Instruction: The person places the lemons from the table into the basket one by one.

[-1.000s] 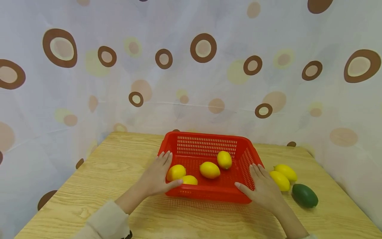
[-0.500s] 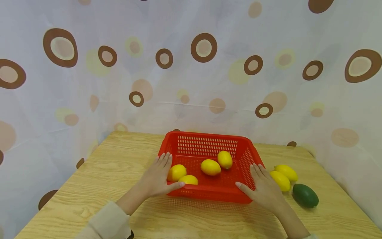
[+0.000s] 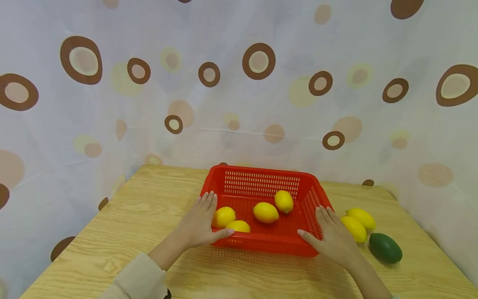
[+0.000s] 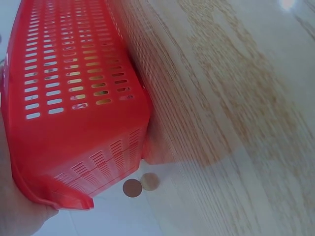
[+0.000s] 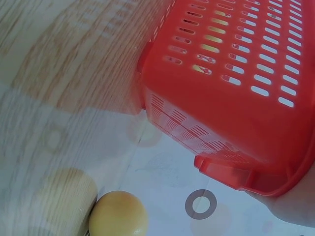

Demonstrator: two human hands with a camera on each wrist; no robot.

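A red plastic basket (image 3: 261, 243) with slotted walls stands between my two hands. Several yellow lemons lie inside it, among them one lemon (image 3: 265, 212) near the middle and another lemon (image 3: 284, 202) behind it. My left hand (image 3: 198, 222) rests over the front left corner, straight fingers on the side rim and thumb along the front rim. At the front right corner, my right hand (image 3: 336, 238) lies the same way. Both wrist views show the basket's outer walls (image 4: 78, 132) close over the tabletop, with part of each hand behind the rim.
Right of the basket, two lemons (image 3: 354, 229) lie by my right hand, and a dark green oval fruit (image 3: 385, 248) sits just in front of them. The wooden table (image 3: 149, 207) ends at a white curtain (image 3: 224, 104) with brown rings.
The middle lemon rolled slightly back, then forward again. The front left lemon shifted a little. Both hands stay at the corners; the head view has drifted slightly.
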